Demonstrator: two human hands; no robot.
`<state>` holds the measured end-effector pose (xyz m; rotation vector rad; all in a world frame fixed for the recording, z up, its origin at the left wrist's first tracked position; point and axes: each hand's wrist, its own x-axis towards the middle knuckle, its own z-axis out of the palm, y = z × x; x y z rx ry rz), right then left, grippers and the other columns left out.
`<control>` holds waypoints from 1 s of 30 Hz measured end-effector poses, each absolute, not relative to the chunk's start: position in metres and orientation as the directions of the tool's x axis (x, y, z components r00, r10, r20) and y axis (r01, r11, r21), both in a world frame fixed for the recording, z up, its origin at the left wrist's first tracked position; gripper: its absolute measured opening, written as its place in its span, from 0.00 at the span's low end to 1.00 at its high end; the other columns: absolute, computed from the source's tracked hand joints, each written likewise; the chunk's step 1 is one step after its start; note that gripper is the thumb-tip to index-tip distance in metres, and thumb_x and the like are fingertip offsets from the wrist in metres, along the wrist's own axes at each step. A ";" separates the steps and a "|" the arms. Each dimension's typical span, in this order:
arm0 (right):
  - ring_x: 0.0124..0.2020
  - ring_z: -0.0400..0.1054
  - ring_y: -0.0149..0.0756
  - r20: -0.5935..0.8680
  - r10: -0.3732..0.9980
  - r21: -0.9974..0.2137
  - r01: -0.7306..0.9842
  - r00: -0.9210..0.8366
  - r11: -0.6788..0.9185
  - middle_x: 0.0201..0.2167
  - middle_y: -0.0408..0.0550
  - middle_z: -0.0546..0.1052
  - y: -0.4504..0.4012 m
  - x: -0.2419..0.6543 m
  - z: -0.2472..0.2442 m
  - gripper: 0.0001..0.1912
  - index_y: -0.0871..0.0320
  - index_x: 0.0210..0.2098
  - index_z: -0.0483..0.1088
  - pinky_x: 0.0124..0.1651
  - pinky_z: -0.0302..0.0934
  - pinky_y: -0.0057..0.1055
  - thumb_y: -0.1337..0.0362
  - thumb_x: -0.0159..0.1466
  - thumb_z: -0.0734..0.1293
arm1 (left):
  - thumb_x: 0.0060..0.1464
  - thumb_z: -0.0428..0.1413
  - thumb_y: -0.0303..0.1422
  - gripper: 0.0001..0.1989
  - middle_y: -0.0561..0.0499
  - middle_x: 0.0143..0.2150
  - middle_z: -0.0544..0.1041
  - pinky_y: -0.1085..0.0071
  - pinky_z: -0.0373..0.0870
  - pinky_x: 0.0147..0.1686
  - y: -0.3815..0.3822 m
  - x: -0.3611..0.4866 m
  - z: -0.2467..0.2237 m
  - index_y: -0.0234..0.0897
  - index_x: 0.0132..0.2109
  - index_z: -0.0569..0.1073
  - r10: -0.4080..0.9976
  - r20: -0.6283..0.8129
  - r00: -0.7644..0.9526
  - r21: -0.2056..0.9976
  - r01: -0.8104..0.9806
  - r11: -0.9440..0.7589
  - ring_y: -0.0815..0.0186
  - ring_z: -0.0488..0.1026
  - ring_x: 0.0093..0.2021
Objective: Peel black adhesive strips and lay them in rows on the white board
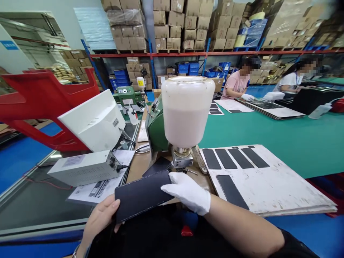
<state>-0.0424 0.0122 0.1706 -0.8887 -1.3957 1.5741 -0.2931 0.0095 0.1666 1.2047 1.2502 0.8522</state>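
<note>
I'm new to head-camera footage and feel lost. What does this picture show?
This one picture comes from a camera worn on the person's head, looking forward and down. There is no robot: the bare left hand and the gloved right hand hold a dark panel between them. Beyond it stands a green machine, with a bottle of pale contents in front. To the right, more dark pieces lie on a white board. Two co-workers are farther back, by the green table.
</note>
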 end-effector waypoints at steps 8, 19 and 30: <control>0.45 0.69 0.42 -0.040 0.888 -0.993 -0.084 -0.459 -0.088 0.41 0.52 0.76 0.014 0.020 0.150 0.23 0.65 0.46 0.70 0.52 0.60 0.41 0.56 0.55 0.69 | 0.56 0.51 0.39 0.15 0.53 0.21 0.67 0.75 0.60 0.25 0.029 -0.242 0.186 0.36 0.25 0.69 0.833 -0.045 0.552 0.907 0.372 -0.197 0.68 0.63 0.23; 0.36 0.70 0.35 -0.193 0.926 -0.939 0.334 -0.325 -0.078 0.36 0.46 0.76 -0.011 0.056 0.138 0.32 0.58 0.47 0.69 0.36 0.64 0.29 0.59 0.43 0.76 | 0.55 0.48 0.30 0.15 0.57 0.19 0.58 0.73 0.48 0.23 0.043 -0.171 0.182 0.36 0.20 0.61 0.472 -0.081 0.878 0.712 0.382 -0.589 0.71 0.53 0.21; 0.34 0.71 0.36 -0.167 0.974 -0.884 -0.415 -0.153 -0.217 0.35 0.50 0.77 -0.023 0.046 0.134 0.20 0.62 0.42 0.70 0.42 0.65 0.35 0.64 0.50 0.71 | 0.52 0.49 0.53 0.33 0.55 0.17 0.68 0.80 0.49 0.11 0.071 -0.158 0.109 0.33 0.56 0.66 0.564 -0.042 0.825 0.948 -0.145 0.284 0.77 0.54 0.09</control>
